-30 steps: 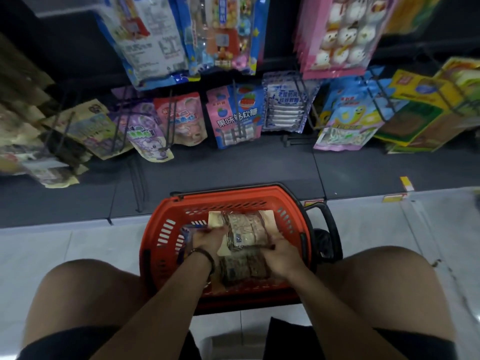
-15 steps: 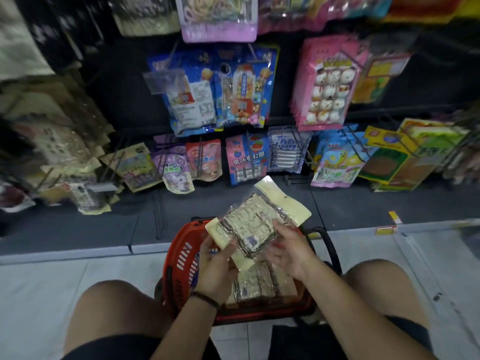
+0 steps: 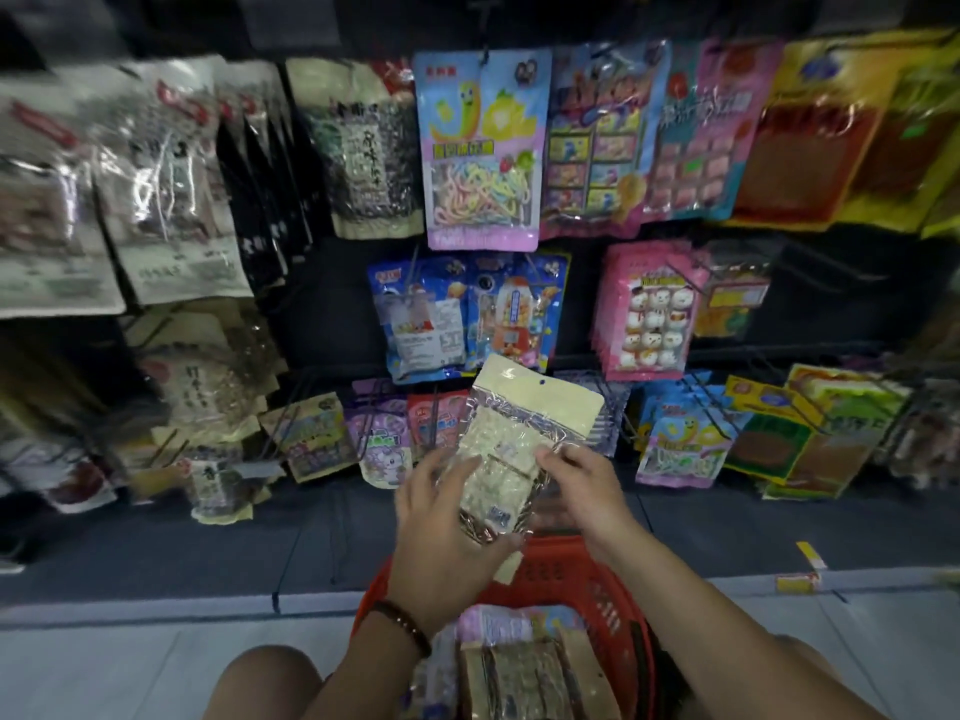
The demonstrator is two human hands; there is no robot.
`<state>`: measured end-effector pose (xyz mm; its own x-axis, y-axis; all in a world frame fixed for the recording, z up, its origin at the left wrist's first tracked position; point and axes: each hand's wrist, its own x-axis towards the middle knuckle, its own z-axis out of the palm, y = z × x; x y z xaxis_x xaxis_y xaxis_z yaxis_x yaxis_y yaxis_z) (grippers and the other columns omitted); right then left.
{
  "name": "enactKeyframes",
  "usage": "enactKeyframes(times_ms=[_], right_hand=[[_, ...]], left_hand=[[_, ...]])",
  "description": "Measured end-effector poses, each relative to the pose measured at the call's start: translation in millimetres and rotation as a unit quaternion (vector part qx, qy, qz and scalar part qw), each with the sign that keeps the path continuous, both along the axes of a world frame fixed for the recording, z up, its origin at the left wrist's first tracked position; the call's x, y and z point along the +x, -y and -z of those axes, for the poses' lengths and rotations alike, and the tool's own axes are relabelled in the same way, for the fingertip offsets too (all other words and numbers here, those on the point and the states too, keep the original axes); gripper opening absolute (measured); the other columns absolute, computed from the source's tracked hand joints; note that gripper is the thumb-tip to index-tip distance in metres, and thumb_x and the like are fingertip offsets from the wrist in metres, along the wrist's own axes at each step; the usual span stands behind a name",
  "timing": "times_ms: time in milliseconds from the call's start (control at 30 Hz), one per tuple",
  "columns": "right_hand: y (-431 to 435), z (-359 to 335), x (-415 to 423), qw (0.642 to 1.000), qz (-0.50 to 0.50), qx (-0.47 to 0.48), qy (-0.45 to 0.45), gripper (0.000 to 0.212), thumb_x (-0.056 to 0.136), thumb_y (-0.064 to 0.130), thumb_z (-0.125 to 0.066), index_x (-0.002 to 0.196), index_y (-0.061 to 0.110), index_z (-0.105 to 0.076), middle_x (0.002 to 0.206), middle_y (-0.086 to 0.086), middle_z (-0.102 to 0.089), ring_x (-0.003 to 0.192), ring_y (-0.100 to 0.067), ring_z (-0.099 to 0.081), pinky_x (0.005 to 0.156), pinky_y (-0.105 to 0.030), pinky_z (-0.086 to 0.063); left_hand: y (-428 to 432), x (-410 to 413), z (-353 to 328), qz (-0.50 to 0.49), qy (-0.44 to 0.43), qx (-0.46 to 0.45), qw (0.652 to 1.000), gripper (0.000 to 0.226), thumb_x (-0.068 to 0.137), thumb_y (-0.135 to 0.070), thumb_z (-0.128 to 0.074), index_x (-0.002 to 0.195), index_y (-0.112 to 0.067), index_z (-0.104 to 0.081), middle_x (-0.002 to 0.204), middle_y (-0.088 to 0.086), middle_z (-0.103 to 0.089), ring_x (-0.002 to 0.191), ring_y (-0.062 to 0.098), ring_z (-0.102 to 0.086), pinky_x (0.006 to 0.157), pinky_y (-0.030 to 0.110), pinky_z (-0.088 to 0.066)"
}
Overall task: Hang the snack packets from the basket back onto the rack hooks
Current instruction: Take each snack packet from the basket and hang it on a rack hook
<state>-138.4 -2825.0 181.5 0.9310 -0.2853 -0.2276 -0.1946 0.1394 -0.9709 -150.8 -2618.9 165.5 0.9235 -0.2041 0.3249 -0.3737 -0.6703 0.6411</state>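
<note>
Left grip (image 3: 441, 543), right grip (image 3: 587, 485) holding packet (image 3: 514, 428), crowded rack (image 3: 327, 309) ahead

Glossy crinkled clear-plastic snack packet (image 3: 511, 444) with matt cream header, perforated red plastic basket (image 3: 587, 589), beaded wristband (image 3: 402, 627)

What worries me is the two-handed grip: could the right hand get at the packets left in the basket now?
Probably, once freed: the right hand pinches the cream packet with the left hand, but the basket packets lie uncovered just below in the open red basket.
</note>
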Motion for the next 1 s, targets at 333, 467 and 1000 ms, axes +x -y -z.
enactKeyframes(times_ms=[333,467,1000], right_hand=[[-46.7,-53.5,23.1,0.971,-0.084,-0.178,0.138,0.006,0.095,0.029,-0.080,0.091,0.025,-0.082,0.087,0.001,-0.081,0.081,-0.017,-0.079,0.080,-0.051,-0.067],[-23.4,-73.6,37.4,0.930,-0.051,-0.313,0.187,0.038,0.088,0.039,-0.085,0.123,0.043,-0.071,0.119,0.013,-0.066,0.104,0.003,-0.064,0.095,-0.032,-0.054],[-67.6,-173.1,127.1,0.897,-0.174,-0.259,0.313,0.100,0.088,0.030,-0.088,0.153,0.073,-0.026,0.156,0.047,-0.027,0.150,0.005,-0.029,0.114,-0.023,-0.034]], left_hand=[[10.3,46.6,-30.4,0.034,0.024,-0.162,0.986,0.060,0.098,-0.018,-0.076,0.148,-0.039,-0.051,0.138,-0.013,-0.065,0.128,0.009,-0.064,0.104,0.032,-0.055],[-8.7,61.7,-56.4,0.033,-0.017,-0.315,0.948,0.056,0.088,-0.031,-0.087,0.135,-0.044,-0.061,0.131,-0.015,-0.074,0.121,0.007,-0.071,0.095,0.025,-0.060],[-81.4,127.7,-169.8,0.047,0.021,-0.317,0.947,0.116,0.079,-0.043,-0.090,0.153,-0.076,-0.007,0.155,0.004,-0.053,0.136,0.029,-0.061,0.112,0.057,-0.052]])
